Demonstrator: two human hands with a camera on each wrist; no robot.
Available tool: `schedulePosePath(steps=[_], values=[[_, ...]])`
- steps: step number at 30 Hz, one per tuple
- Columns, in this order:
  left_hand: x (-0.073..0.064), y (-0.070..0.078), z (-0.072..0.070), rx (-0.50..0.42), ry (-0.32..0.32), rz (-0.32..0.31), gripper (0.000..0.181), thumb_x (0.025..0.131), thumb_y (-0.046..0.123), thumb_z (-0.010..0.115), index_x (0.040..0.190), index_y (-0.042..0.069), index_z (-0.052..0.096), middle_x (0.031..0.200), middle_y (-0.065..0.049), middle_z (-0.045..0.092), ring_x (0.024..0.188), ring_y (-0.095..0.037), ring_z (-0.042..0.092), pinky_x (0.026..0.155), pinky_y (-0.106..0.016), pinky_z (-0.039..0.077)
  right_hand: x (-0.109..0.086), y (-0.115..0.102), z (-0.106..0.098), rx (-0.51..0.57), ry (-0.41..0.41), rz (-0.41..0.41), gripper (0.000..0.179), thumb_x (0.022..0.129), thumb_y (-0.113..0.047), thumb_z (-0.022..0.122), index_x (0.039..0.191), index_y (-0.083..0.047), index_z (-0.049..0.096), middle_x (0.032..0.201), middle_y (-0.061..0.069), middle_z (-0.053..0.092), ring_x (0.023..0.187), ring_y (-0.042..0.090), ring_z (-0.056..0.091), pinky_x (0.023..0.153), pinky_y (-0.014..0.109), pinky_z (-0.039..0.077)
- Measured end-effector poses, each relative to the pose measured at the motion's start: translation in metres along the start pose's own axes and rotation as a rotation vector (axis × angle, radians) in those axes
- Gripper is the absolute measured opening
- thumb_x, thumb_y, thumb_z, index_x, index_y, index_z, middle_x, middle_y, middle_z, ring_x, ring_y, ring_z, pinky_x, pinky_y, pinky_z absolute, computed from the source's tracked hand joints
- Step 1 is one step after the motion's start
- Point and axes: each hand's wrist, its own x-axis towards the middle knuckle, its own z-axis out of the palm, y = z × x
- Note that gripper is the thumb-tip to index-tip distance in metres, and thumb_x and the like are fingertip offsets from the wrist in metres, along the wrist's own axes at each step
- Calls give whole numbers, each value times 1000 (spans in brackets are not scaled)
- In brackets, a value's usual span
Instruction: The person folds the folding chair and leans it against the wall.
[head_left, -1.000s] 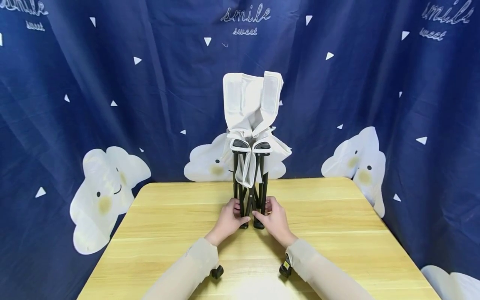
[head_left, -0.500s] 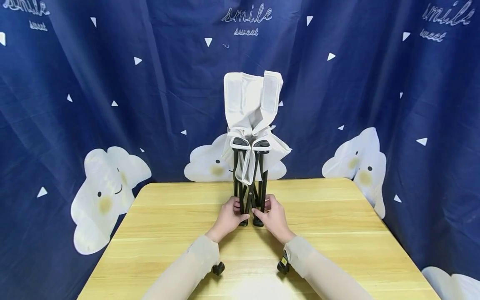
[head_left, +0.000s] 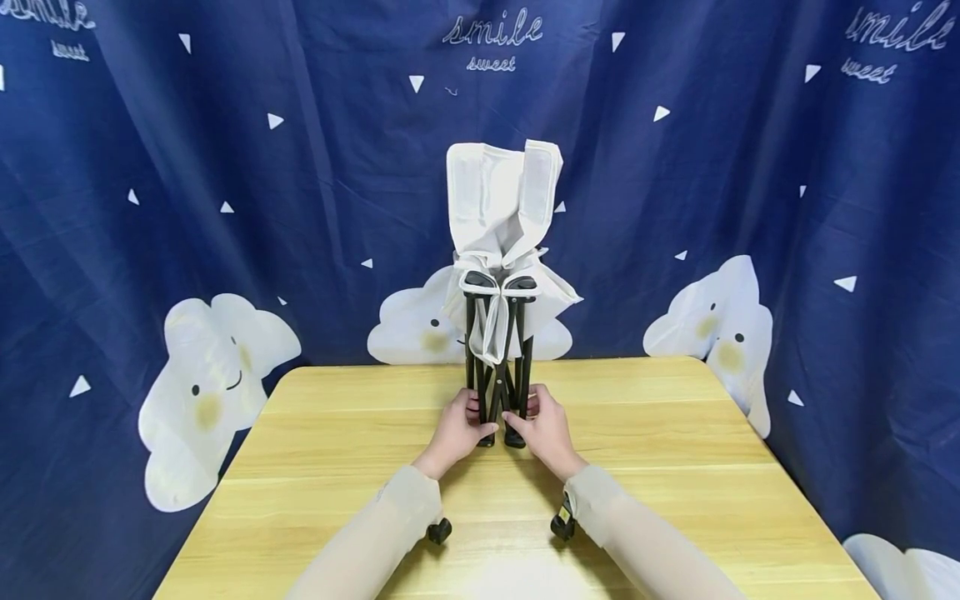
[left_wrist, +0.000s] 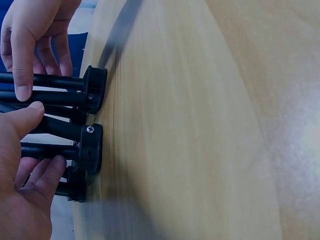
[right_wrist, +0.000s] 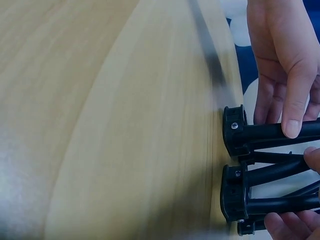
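Note:
A folded camping chair with white fabric and black tube legs stands upright near the table's far edge in the head view. Low on its left legs, my left hand grips with the thumb in front and the fingers round the outer side. My right hand holds the right legs the same way. Crossing black tubes and their screwed plastic feet show in the left wrist view, between both hands. In the right wrist view the right fingertips curl round the lower tubes, while most of that hand lies outside the frame.
The light wooden table has rounded far corners. A dark blue curtain with white clouds and triangles hangs close behind and at both sides. Black wrist-camera pieces sit under the sleeves.
The chair and both hands have shifted slightly away from me, toward the table's far edge. Both hands keep the same hold on the legs.

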Motion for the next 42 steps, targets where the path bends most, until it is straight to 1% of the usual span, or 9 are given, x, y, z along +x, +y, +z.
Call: schedulePosePath(steps=[7, 11, 16, 21, 24, 27, 32, 39, 42], values=[[3, -2, 1, -13, -8, -2, 50, 86, 1, 89, 125, -6, 59, 108, -21, 72, 100, -37, 76, 91, -45, 66, 4, 3, 2, 6, 3, -20, 49, 87, -20, 91, 124, -3, 63, 94, 13, 75, 86, 26, 73, 78, 41, 64], [7, -3, 1, -22, -18, -5, 50, 86, 0, 88, 126, -7, 58, 109, -22, 71, 100, -37, 75, 93, -47, 65, 6, 3, 3, 4, -3, -17, 49, 88, -19, 90, 125, -2, 63, 96, 15, 76, 88, 27, 74, 80, 43, 64], [12, -5, 0, -22, -26, -9, 49, 86, -1, 88, 125, -7, 58, 109, -22, 71, 99, -36, 75, 92, -45, 66, 9, 1, 4, -8, -4, -18, 48, 89, -19, 90, 125, -2, 63, 97, 16, 76, 88, 29, 74, 81, 45, 64], [17, -6, 0, -12, -28, -14, 49, 87, 0, 88, 125, -6, 58, 108, -20, 72, 98, -34, 76, 90, -40, 66, 13, 2, 5, -7, -9, -31, 49, 91, -18, 89, 127, 0, 62, 97, 19, 76, 90, 36, 74, 82, 48, 64], [19, -8, 0, -4, -22, -5, 48, 87, 1, 88, 125, -6, 59, 107, -20, 73, 97, -33, 77, 89, -39, 66, 15, 3, 6, -7, -4, -37, 49, 91, -18, 89, 128, 0, 62, 98, 20, 76, 91, 37, 75, 83, 49, 63], [21, -8, 1, 0, -14, 9, 48, 87, 0, 88, 124, -8, 59, 107, -22, 73, 97, -35, 77, 89, -40, 67, 18, 5, 8, -20, 1, -36, 50, 91, -19, 88, 129, 0, 62, 97, 19, 76, 89, 35, 74, 82, 47, 63], [23, -6, 1, -11, -3, -14, 47, 87, 0, 88, 124, -7, 59, 108, -23, 73, 99, -36, 77, 92, -45, 66, 21, 7, 9, -38, -3, -27, 50, 92, -20, 88, 130, -1, 63, 95, 18, 76, 84, 29, 71, 78, 42, 59], [27, -9, 3, 17, 0, -23, 47, 88, 2, 88, 125, -5, 59, 110, -21, 74, 100, -34, 77, 92, -42, 66, 26, 8, 10, -47, 2, -30, 49, 92, -20, 88, 129, -1, 63, 95, 17, 76, 86, 31, 73, 79, 44, 61], [28, -8, 3, 13, -4, -30, 47, 88, 2, 87, 125, -5, 59, 110, -22, 74, 101, -35, 77, 92, -44, 66, 27, 8, 11, -49, 5, -28, 49, 91, -20, 88, 129, -1, 63, 96, 18, 77, 87, 31, 74, 80, 45, 62]])
